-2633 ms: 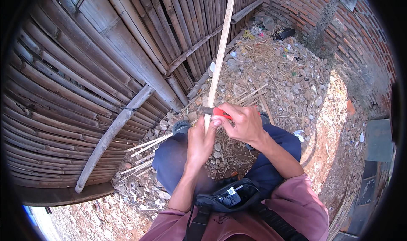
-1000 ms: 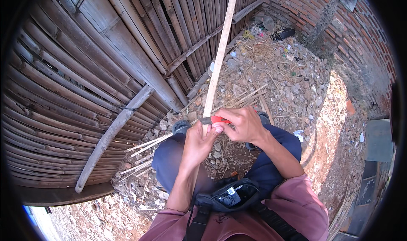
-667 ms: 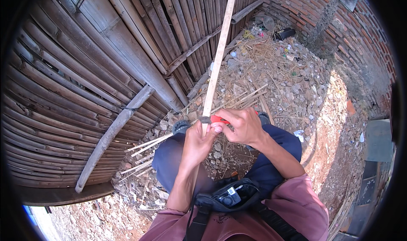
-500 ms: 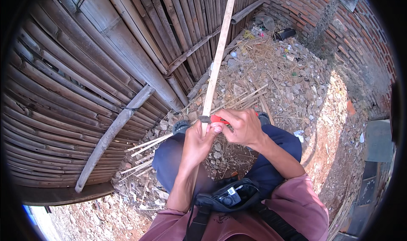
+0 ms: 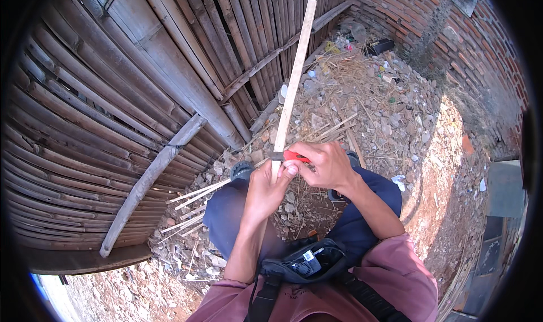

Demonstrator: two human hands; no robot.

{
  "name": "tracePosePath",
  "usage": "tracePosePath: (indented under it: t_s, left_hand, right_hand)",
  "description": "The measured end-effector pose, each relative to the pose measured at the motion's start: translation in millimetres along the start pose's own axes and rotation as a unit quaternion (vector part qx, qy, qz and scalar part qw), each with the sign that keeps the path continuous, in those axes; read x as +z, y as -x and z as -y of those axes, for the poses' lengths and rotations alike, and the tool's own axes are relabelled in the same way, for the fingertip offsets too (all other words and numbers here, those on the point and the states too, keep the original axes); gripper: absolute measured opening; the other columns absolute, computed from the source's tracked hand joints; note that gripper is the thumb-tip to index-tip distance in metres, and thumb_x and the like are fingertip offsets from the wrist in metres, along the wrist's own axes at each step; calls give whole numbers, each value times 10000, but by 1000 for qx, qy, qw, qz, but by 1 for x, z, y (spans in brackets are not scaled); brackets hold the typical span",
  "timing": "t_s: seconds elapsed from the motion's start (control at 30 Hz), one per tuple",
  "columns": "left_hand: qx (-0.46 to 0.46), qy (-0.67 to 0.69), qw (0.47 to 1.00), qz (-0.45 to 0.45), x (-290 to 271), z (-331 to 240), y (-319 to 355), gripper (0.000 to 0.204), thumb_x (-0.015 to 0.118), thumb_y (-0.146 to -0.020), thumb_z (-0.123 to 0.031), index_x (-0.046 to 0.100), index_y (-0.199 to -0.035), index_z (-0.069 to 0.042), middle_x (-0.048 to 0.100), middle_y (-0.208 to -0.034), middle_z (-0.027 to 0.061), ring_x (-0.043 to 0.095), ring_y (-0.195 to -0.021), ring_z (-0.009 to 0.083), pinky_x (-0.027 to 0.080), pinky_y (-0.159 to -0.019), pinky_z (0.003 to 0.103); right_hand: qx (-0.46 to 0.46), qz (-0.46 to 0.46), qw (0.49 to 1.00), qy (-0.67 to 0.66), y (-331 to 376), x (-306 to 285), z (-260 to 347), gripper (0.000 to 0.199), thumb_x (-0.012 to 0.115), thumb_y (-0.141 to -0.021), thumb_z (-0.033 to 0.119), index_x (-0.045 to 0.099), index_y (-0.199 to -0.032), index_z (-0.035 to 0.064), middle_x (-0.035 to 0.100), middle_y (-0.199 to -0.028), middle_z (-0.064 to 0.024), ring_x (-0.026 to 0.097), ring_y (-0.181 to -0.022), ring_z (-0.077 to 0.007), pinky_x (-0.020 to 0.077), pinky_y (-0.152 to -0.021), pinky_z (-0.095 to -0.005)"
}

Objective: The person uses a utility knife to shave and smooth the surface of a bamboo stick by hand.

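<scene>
A long pale strip of split bamboo or wood [image 5: 294, 78] slants up and away from my lap. My left hand [image 5: 262, 192] is closed round its lower part, and the near end runs down beneath my left forearm. My right hand [image 5: 328, 166] grips a red-handled knife [image 5: 295, 156]. Its dark blade lies across the strip just beyond my left fingers, touching it. My two thumbs meet close to the handle. Most of the handle is hidden in my right fingers.
Thin strips [image 5: 195, 197] lie beside my left knee, and more sticks [image 5: 334, 131] lie beyond my hands on stony ground. A bamboo wall [image 5: 113, 124] rises at the left, with a brick wall [image 5: 407, 16] at the far right. A black pouch [image 5: 305, 262] rests at my waist.
The strip's far end has shifted slightly right and toward me. The knife and my right hand have moved slightly up and right; both grips stay the same.
</scene>
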State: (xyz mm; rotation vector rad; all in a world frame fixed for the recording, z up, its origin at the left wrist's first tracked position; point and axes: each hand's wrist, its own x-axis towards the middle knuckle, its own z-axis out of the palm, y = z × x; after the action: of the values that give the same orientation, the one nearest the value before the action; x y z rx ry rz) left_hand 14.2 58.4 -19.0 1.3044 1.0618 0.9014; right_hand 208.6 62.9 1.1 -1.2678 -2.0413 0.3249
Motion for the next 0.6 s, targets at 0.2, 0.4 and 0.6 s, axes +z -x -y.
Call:
tracePosePath:
  t_s: [0.2, 0.4, 0.6]
  left_hand:
    - [24, -15, 1000, -9, 0, 8, 1, 312, 802, -1018, -261, 697, -1086, 25, 659, -834, -11, 533, -792, 64, 471, -687, 287]
    - [38, -108, 993, -23, 2, -3, 0, 348, 803, -1011, -263, 671, -1062, 55, 640, -735, 67, 537, -701, 102, 485, -634, 343]
    - [57, -120, 990, -44, 6, -4, 1, 337, 744, -1059, -297, 660, -1004, 24, 509, -720, -35, 424, -699, 74, 391, -598, 311]
  right_hand:
    - [-30, 46, 999, 0, -2, -13, -5, 169, 750, -929, 259, 741, -1057, 149, 774, -825, -103, 741, -685, -338, 551, -571, -448]
    - [-35, 30, 999, 14, 1, -11, -7, 170, 743, -948, 275, 728, -1061, 148, 767, -807, -109, 742, -686, -341, 546, -566, -460]
    - [-14, 3, 999, 39, -1, -9, 1, 185, 787, -869, 215, 759, -1033, 135, 782, -835, -82, 735, -661, -302, 552, -569, -406]
